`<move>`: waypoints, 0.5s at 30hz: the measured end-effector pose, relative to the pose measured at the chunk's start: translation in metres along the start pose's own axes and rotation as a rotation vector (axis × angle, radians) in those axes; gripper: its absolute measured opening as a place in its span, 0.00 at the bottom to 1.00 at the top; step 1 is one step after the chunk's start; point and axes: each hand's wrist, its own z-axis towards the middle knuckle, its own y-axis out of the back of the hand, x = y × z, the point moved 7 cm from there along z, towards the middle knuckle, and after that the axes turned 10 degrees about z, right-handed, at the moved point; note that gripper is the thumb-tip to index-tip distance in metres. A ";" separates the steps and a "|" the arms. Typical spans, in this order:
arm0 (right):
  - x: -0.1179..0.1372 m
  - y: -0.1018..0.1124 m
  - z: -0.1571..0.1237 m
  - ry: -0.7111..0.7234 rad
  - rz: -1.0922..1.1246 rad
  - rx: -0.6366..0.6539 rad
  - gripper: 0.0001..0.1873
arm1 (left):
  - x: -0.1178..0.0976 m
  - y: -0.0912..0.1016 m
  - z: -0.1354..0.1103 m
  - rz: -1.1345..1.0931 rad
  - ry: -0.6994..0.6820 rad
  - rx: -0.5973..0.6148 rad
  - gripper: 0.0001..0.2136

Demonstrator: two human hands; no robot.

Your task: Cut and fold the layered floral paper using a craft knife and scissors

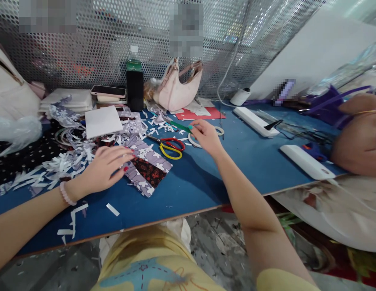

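My left hand lies with spread fingers on a folded patchwork of purple floral and dark red fabric on the blue table. My right hand pinches the end of a thin green tool, held just above the tabletop. Red and yellow scissors lie between the two hands. A ring of white tape rests beside my right hand.
White paper scraps litter the left of the table. At the back stand a black bottle, a pink bag, a phone and a white card. Power strips and another person's arm are at right.
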 end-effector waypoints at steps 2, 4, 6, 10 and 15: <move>0.016 -0.018 -0.009 0.094 0.247 0.174 0.10 | 0.009 0.012 -0.002 0.062 0.136 -0.132 0.14; 0.028 -0.043 -0.022 0.100 0.435 0.384 0.14 | 0.013 0.018 -0.005 0.082 0.199 -0.188 0.14; 0.035 -0.063 -0.035 0.029 0.649 0.492 0.13 | 0.013 0.017 -0.005 0.072 0.219 -0.172 0.15; 0.045 -0.084 -0.051 -0.072 0.935 0.578 0.13 | 0.019 0.002 -0.003 0.000 0.276 -0.012 0.16; 0.053 -0.083 -0.057 -0.096 1.037 0.680 0.24 | 0.032 -0.023 -0.004 -0.114 0.369 0.194 0.19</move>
